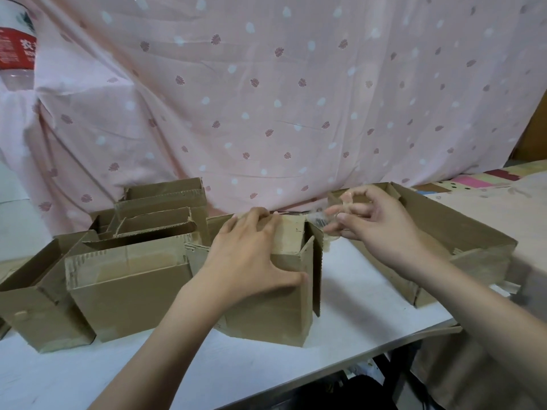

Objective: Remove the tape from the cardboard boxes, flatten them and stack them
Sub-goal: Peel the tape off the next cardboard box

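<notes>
A cardboard box stands upright in the middle of the white table. My left hand grips its top, fingers over the far edge and thumb against the right side. My right hand is just right of the box's top corner and pinches a strip of clear tape that stretches from that corner. Several open boxes crowd the table to the left. A wide open box lies to the right, behind my right hand.
A pink patterned cloth hangs behind the table. A large water bottle with a red label stands at the far left. The table's front edge runs diagonally at the lower right, with dark objects below it.
</notes>
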Demonstrator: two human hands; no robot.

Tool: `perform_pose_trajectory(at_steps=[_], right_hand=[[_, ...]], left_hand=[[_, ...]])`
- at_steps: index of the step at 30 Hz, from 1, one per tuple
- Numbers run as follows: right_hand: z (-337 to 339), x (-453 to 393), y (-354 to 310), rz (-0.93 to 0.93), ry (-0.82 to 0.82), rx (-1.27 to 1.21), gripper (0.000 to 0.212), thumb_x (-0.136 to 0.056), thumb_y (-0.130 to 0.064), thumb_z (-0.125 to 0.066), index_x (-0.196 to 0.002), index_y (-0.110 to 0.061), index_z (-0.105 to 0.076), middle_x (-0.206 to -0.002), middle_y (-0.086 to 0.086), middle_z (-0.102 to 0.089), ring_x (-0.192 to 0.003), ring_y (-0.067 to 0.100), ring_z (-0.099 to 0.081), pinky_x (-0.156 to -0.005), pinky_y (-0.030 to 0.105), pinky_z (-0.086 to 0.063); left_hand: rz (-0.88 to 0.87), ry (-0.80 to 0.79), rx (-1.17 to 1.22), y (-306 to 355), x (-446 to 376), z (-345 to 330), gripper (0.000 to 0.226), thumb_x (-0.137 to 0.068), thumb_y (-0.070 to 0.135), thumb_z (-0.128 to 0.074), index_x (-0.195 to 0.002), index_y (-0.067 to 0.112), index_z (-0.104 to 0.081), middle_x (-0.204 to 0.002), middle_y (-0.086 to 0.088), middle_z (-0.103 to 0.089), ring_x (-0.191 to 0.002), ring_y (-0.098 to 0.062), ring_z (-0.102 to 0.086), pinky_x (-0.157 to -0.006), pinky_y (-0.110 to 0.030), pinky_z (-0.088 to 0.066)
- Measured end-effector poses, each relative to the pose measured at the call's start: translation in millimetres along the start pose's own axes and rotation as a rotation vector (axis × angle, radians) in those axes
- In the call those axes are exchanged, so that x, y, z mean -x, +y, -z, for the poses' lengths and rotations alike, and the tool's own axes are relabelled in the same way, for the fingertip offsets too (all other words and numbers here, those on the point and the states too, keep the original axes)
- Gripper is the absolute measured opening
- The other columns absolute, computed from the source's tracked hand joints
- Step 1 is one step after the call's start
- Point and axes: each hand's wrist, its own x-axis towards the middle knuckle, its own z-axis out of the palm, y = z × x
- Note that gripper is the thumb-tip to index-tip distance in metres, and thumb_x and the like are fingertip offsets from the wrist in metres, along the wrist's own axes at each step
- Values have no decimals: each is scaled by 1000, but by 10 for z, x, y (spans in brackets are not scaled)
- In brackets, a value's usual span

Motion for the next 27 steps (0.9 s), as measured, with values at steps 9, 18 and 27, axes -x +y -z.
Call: perform_pose_trajectory(at_steps=[9, 18, 27], right_hand=[[-146, -45, -57, -162, -117, 48, 33, -101, 3, -36, -86, -1, -66, -96, 20, -71, -79, 27, -75, -70, 31, -62], [-190, -66, -28, -119, -73, 55, 33, -98, 7, -33, -84, 2, -62, -76, 21, -70, -71, 38, -72, -66, 40, -63], [-100, -278, 24, -280, 61, -347, 29, -87, 9, -31, -72, 0, -55, -62, 19, -52, -58, 36, -62, -75, 52, -45]], left_hand=[[45, 6, -55, 200, -13, -60, 110, -64, 78, -27, -154, 14, -28, -160, -5, -29, -147, -19, -25, -123, -48, -4], [149, 107, -121, 350, -70, -212, 72, -90, 60, -42, -143, 12, -42, -153, -7, -41, -144, -26, -34, -121, -51, -14], [89, 154, -51, 297, -4, -220, 68, -90, 54, -40, -146, 16, -40, -156, -1, -39, -147, -19, -29, -123, -45, -12]])
